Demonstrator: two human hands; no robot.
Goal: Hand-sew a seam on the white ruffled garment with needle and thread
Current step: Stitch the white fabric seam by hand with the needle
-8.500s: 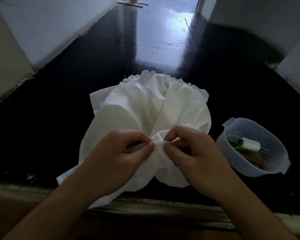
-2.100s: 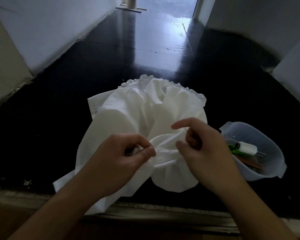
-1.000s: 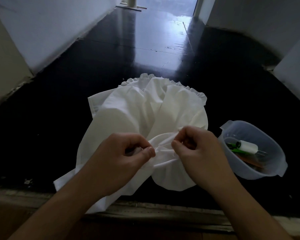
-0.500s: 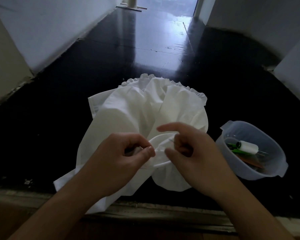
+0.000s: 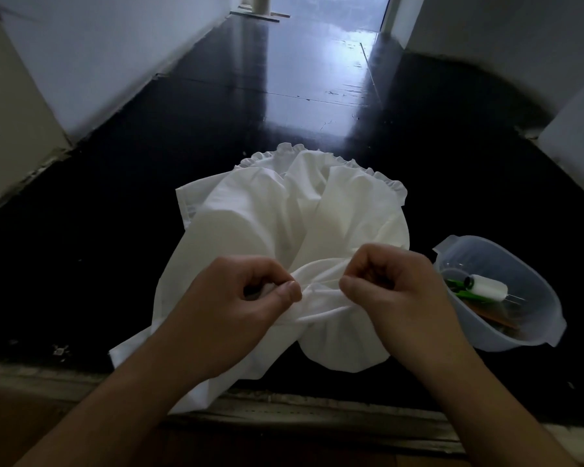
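Dark floor (image 5: pixel 182 136); hands, left (image 5: pixel 236 305), right (image 5: pixel 395 291), curled, pinching white garment (image 5: pixel 284 224).

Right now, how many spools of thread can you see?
1. The white thread spool lies on its side in the clear plastic bowl, right of the right hand. More may be hidden under it.
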